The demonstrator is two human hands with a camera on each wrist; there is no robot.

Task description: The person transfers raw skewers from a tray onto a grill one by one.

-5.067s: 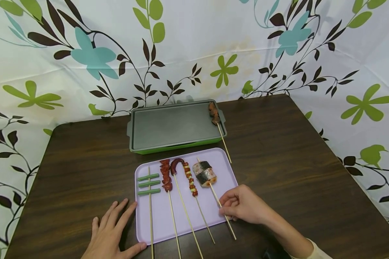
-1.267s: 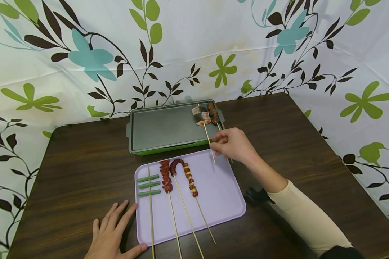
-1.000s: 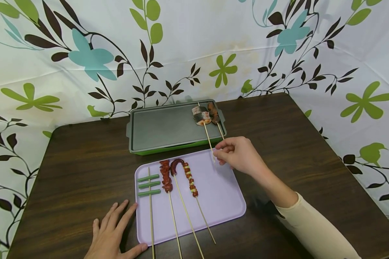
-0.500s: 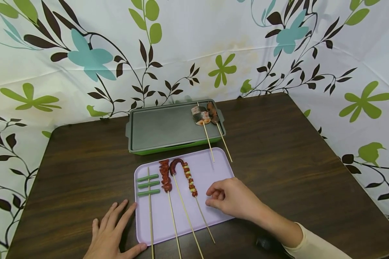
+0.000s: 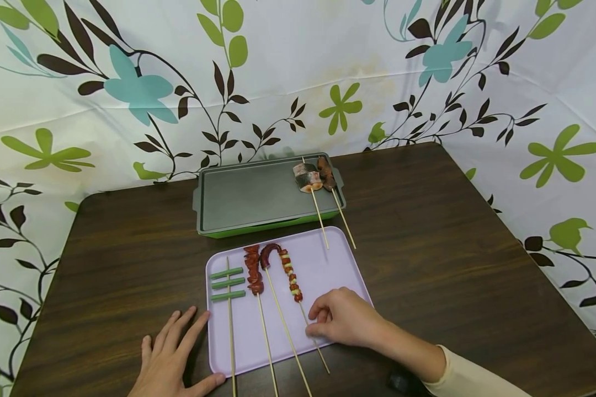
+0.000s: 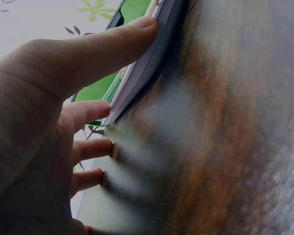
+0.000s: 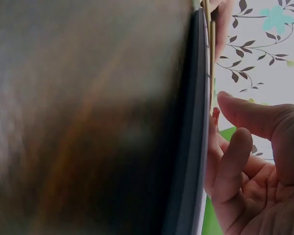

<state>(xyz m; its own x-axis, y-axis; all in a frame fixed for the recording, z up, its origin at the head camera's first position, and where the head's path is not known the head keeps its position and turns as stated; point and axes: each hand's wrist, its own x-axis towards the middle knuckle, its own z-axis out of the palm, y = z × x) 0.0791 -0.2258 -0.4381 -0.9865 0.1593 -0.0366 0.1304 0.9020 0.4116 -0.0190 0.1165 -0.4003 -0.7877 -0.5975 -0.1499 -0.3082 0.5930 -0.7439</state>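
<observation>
My left hand (image 5: 171, 355) lies with spread fingers at the left edge of the lilac tray (image 5: 342, 242), thumb at its near corner. My right hand (image 5: 347, 318) hovers over the tray's right side, thumb and fingers bent with a gap between them, right by the stick of a skewer of small red and yellow-green pieces (image 5: 291, 275). Left of this skewer lie a curled octopus-tentacle skewer (image 5: 266, 255), a dark red meat skewer (image 5: 254, 270) and a skewer with three green stalks (image 5: 228, 283). In the right wrist view the right thumb (image 7: 250, 112) is apart from the fingers.
Behind the tray stands a green-bodied grill with a grey plate (image 5: 253, 193). A fish-like skewer with dark skin (image 5: 308, 177) and a brown meat skewer (image 5: 326, 173) lie at its right end, sticks overhanging the front. A patterned curtain (image 5: 298, 71) backs the wooden table (image 5: 452, 248).
The fish-like skewer went from the tray to the grill in my right hand, which let go of it. That hand then came back down over the tray. My left hand stayed put.
</observation>
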